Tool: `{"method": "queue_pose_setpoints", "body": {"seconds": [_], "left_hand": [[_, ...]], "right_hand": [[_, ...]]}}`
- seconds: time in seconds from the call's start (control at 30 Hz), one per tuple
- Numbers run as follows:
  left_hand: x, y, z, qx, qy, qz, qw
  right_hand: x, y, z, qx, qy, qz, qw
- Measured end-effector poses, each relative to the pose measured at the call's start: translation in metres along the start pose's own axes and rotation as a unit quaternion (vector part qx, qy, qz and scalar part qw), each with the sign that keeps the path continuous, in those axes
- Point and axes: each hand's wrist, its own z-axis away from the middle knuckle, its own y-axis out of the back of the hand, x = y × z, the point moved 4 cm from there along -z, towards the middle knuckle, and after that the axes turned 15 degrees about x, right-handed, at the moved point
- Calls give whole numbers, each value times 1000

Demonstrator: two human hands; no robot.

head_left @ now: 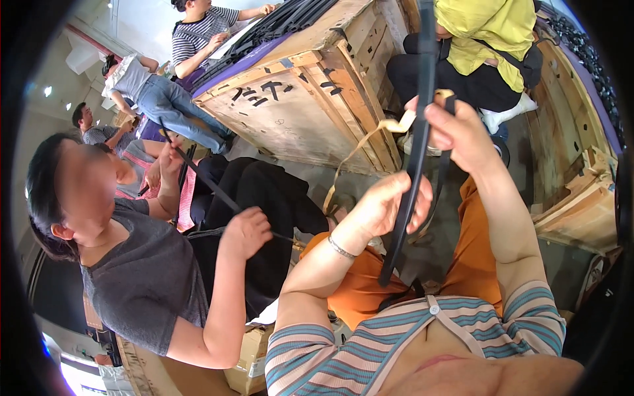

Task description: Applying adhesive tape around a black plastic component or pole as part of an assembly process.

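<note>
A long flat black rubber-like strip (418,148) stands nearly upright in front of me, from the top edge of the view down toward my lap. My left hand (396,206) wraps loosely around its lower part, thumb on one side and fingers on the other. Higher up, my right hand (460,130) pinches the strip between thumb and fingers. A second black length (444,168) hangs beneath the right hand; whether it belongs to the same strip I cannot tell. A thin tan ribbon (356,148) curls away from beside the right hand and droops to the left.
At my left a seated person in a grey shirt (142,264) holds another black strip (205,178). Wooden crates (290,125) ahead carry piled black strips (284,30). Another crate (568,119) stands at right. A person in a yellow top (489,39) sits ahead; a cardboard box (249,360) is beside me.
</note>
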Motion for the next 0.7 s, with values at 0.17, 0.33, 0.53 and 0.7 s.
{"method": "queue_pose_setpoints", "body": {"seconds": [0.17,0.33,0.53,0.7], "left_hand": [[-10,2,-1,18,30,-39,999],[17,18,-1,223,-133,-134,956],[29,20,-9,235,-138,-28,962],[29,24,-8,247,-102,-17,963]], "right_hand": [[-11,30,-1,48,-40,3,998],[18,3,8,-100,-108,190,971],[34,5,14,-174,-62,323,928],[49,-3,26,-249,-36,353,901]]}}
